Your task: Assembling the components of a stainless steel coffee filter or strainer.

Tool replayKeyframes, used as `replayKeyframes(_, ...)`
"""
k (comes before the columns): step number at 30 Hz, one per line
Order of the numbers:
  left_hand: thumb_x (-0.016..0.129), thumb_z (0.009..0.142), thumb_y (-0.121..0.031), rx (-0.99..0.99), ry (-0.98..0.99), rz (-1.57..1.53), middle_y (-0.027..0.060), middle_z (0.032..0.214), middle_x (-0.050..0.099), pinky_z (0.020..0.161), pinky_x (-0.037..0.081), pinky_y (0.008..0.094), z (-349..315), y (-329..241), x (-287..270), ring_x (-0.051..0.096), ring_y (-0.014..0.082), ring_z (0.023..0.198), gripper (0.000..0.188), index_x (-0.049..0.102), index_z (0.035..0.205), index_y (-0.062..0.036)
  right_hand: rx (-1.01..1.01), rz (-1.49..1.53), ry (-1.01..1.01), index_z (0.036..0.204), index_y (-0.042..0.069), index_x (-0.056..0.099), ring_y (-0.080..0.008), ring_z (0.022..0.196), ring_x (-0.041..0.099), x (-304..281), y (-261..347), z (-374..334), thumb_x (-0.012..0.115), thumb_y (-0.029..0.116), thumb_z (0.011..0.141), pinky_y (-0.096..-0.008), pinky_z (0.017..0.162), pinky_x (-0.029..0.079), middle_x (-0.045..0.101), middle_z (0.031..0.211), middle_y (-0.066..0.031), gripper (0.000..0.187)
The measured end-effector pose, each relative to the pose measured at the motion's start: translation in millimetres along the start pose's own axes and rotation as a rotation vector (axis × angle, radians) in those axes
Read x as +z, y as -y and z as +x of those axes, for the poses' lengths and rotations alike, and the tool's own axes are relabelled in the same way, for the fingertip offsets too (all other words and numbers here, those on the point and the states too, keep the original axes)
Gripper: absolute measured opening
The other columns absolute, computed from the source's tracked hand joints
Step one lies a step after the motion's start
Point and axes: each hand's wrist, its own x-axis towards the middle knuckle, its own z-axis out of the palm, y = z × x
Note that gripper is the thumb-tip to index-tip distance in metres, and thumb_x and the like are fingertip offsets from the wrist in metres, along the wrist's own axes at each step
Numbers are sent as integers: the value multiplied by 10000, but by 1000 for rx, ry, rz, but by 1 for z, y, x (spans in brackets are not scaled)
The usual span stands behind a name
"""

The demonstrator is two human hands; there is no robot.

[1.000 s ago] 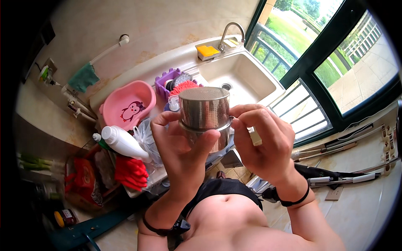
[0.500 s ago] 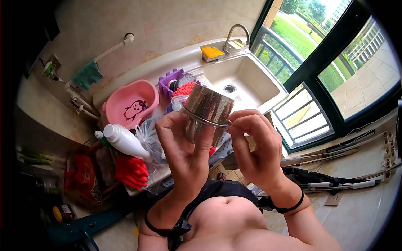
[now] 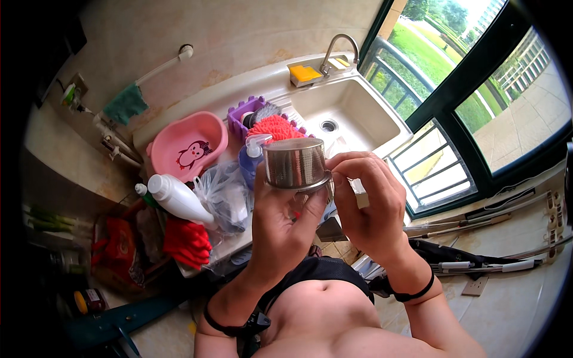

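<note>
Currently both hands grip the small perforated stainless-steel cup [image 3: 296, 164]: left hand [image 3: 280, 221] cradles it from below, right hand [image 3: 370, 203] pinches its rim. Held mid-air before the white sink [image 3: 352, 113]; a slack pinch risks a drop.

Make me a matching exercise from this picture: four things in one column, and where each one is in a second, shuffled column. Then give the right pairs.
Things:
1. metal cup
2. yellow sponge
3. pink tub
4. green cloth

Places:
A. hanging on the wall bar
B. on the sink rim beside the tap
C. held up in both hands
D. on the counter left of the sink

Pairs: 1-C, 2-B, 3-D, 4-A
</note>
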Motion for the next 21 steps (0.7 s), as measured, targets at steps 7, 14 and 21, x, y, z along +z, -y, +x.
replayKeyframes(7,721,908,50,421,-51,706,256,1457,497,1143,427,485,8,-7,-5,510,449,1378,323,732,1229,21,66,86,57,1012,4,678,-344,862,722,1,-5,-3,721,-89,873,-386,753,582,715,1027,-152,173)
replayKeyframes(14,706,893,77,424,-70,752,266,1503,461,1162,413,507,9,-2,-2,487,466,1409,353,727,1242,29,2,-65,8,1037,-6,732,-282,846,679,4,-6,-3,734,-122,830,-364,688,570,621,1035,-149,237)
replayKeyframes(21,674,863,115,372,-108,694,292,1523,424,1170,406,511,7,12,-5,443,501,1445,403,723,1245,-1,-187,-321,54,1015,4,737,-302,739,586,5,1,-1,742,-98,746,-386,677,511,592,859,-110,287)
